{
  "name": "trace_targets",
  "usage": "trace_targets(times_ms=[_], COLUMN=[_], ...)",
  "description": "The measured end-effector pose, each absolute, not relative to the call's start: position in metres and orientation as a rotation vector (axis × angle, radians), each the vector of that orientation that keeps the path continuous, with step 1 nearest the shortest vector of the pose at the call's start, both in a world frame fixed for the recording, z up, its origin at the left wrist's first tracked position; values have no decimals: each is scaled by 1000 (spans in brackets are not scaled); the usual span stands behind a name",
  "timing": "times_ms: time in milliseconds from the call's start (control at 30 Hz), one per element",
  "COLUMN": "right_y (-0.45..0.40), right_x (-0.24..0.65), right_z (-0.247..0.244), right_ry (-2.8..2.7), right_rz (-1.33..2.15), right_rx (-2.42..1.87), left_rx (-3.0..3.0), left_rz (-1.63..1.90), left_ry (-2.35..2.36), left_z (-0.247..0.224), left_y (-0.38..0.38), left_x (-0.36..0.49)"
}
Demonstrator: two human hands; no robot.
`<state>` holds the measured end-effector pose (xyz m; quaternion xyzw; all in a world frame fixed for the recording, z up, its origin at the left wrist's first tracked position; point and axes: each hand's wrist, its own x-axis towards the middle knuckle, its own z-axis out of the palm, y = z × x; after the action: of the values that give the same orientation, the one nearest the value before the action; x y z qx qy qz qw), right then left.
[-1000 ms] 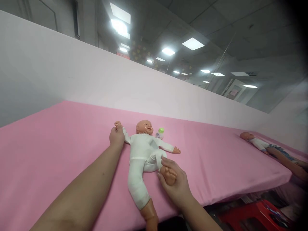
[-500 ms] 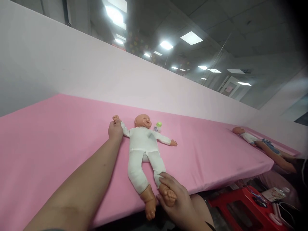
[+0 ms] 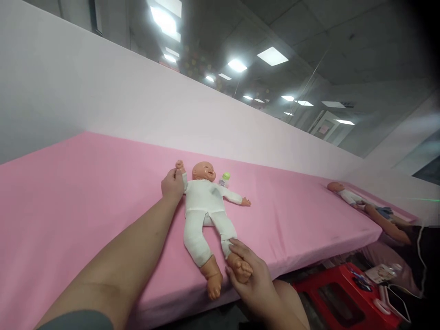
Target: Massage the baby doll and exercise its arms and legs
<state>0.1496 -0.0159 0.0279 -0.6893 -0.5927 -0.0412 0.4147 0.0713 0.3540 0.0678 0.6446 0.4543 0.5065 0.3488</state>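
A baby doll with a white cloth body lies face up on the pink-covered table, its feet at the near edge. My left hand is closed round the doll's raised arm on the left, just below its small fist. Lower down, my right hand grips the doll's lower leg on the right, with the bare foot showing beside the thumb. The doll's other arm rests stretched out on the cover. Beside its head is a small bottle with a green cap.
A white wall panel runs along the table's back. Further right lies a second doll, with another person's arm reaching to it. A red plastic stool holding several small items stands below the table's edge.
My left hand has moved right and slightly up, bringing the doll's arm closer to its head. My right hand keeps its hold on the leg. The camera view has shifted slightly.
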Motion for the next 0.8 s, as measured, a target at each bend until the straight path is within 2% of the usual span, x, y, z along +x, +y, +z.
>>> trace_targets(times_ms=[200,333,600,800], right_y=[15,57,134,145], right_x=[166,177,186,190], right_z=[63,78,89,79], right_ry=[-1412,-1398,-1444,-1469], right_rz=[-160,-209,-71,-88], right_rx=[-1671,-1676,-1825,-1837], left_rx=[2316,2570,2621,2603], left_rz=[1178,1044,931,961], left_ry=[785,685,722,801], left_z=[78,76,69,65], left_y=[324,324,328,329], left_x=[78,85,89,92])
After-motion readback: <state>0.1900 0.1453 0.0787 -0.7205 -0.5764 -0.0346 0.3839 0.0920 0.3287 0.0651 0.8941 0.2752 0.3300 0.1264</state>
